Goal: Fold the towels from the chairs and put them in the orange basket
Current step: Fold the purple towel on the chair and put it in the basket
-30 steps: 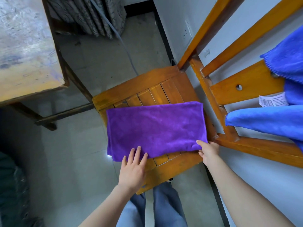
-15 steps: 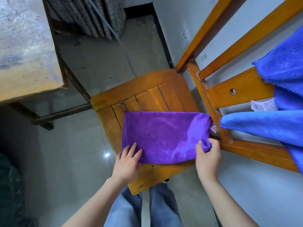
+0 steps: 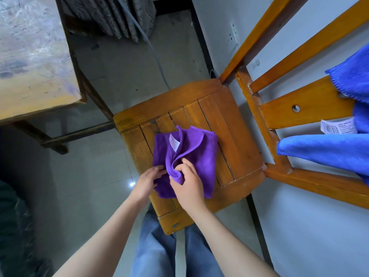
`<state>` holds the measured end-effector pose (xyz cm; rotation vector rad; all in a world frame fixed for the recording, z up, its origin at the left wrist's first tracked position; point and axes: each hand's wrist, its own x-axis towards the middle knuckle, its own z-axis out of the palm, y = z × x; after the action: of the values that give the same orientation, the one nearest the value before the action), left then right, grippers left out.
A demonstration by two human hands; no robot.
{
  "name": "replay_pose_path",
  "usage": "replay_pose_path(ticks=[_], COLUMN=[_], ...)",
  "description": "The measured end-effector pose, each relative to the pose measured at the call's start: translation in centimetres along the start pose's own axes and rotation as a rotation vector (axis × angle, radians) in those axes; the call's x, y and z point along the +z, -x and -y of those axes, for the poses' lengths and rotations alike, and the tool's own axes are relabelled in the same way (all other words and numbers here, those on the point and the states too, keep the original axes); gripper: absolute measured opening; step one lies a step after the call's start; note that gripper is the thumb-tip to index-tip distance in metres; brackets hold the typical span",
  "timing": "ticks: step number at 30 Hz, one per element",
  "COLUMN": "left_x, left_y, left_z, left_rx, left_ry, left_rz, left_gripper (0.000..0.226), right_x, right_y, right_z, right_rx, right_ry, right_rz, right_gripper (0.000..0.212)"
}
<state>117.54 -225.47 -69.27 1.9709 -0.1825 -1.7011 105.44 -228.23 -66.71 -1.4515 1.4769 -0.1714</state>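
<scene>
A purple towel [image 3: 199, 148] lies half folded on the slatted seat of a wooden chair [image 3: 235, 136], with a white label showing in its upper fold. My right hand [image 3: 187, 182] pinches the towel's folded-over edge near the front left corner. My left hand [image 3: 148, 179] rests on the towel's left edge, fingers touching the cloth. A blue towel [image 3: 329, 148] hangs over the chair's backrest at the right, with a white barcode tag above it. The orange basket is not in view.
A worn wooden table [image 3: 34, 56] stands at the upper left, its dark frame reaching toward the chair. A grey curtain [image 3: 119, 19] and a cable hang at the top. A white wall runs along the right. My jeans show below the seat.
My right hand has carried the towel's right end across to the left, folding it in half. The towel now covers only the seat's middle, and my left hand has shifted onto its left edge.
</scene>
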Motion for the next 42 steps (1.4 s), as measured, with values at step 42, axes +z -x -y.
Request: replay_pose_path(ticks=[42], left_x=[0.2], left_y=[-3.1], left_z=[4.9], left_rx=[1.046], left_ry=[-1.675], left_rz=[-0.143], left_gripper=[0.057], right_x=[-2.4], right_y=[-1.7], right_z=[-8.6], right_rx=[-0.539], right_ry=[1.032], right_rz=[0.120], right_gripper=[0.062])
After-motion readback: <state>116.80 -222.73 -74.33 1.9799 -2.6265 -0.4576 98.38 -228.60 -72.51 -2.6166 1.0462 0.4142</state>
